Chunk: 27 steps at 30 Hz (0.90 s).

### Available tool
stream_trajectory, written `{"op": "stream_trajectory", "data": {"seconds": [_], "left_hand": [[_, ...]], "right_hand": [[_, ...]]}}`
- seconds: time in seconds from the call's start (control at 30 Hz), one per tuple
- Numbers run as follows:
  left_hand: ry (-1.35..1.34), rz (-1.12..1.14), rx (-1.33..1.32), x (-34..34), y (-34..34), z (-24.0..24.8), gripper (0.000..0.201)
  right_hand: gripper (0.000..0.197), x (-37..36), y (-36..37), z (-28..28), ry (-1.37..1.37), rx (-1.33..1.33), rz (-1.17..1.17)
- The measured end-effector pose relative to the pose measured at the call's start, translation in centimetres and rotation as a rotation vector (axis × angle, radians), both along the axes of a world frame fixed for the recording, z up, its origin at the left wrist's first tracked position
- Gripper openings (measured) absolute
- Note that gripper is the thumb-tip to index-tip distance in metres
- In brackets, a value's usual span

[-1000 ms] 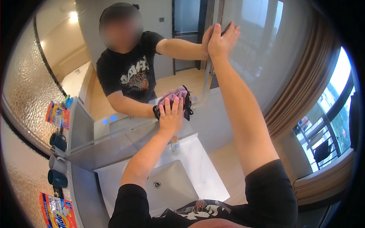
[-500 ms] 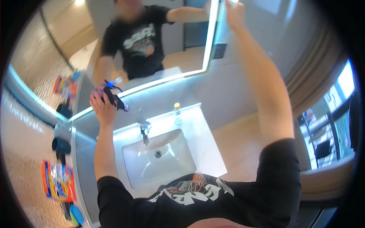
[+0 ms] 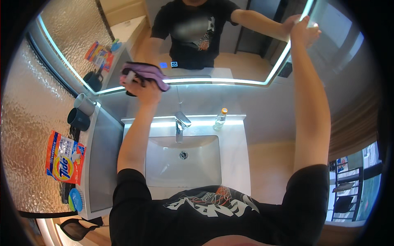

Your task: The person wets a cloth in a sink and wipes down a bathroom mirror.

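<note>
My left hand (image 3: pixel 143 91) grips a purple cloth (image 3: pixel 152 73) with black edging and holds it at the lower left of the lit mirror (image 3: pixel 230 65). The cloth overlaps the glowing bottom strip, just below two small blue touch icons (image 3: pixel 168 64). Part of the cloth is hidden by my fingers. Up at the mirror's right side, my right hand (image 3: pixel 304 33) has its fingers curled around the frame edge. The mirror reflects my dark T-shirt and outstretched arm.
Below the mirror lie a white sink (image 3: pixel 184 168) and a chrome faucet (image 3: pixel 180 125). A clear bottle (image 3: pixel 220 119) with an orange cap stands right of it. The left ledge holds a grey cup (image 3: pixel 84 104), dark mug (image 3: pixel 79 119), orange detergent bag (image 3: pixel 65 158) and blue brush (image 3: pixel 76 199).
The view has turned, so the mirror and sink appear more level. My left hand and the cloth appear higher and further right, with more purple showing. My right hand stays at the mirror's edge.
</note>
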State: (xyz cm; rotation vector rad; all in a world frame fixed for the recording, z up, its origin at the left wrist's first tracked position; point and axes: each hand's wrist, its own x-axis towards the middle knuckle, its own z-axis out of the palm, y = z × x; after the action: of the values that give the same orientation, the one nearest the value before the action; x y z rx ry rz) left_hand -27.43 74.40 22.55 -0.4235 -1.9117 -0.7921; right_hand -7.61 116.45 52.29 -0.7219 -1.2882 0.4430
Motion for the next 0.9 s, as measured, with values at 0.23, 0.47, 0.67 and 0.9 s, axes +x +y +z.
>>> {"op": "stream_trajectory", "data": {"seconds": [0.23,0.47,0.67,0.9], "left_hand": [[0.146,-0.129,-0.496,10.2,13.7,-1.2,0.071],[0.474,-0.157,-0.553,10.1,17.2,-0.8,0.066],[0.346,-0.072,-0.455,1.9,6.2,1.8,0.086],[0.15,0.119,0.03,-5.8,-9.4,7.6,0.087]], "right_hand": [[0.063,1.4,-1.4,1.1,0.018,0.066,-0.086],[0.064,1.5,1.6,0.4,-0.036,0.016,-0.103],[0.057,10.7,8.1,-4.4,0.107,0.059,0.652],[0.061,37.8,8.4,-28.6,-0.476,-0.048,0.264]]}}
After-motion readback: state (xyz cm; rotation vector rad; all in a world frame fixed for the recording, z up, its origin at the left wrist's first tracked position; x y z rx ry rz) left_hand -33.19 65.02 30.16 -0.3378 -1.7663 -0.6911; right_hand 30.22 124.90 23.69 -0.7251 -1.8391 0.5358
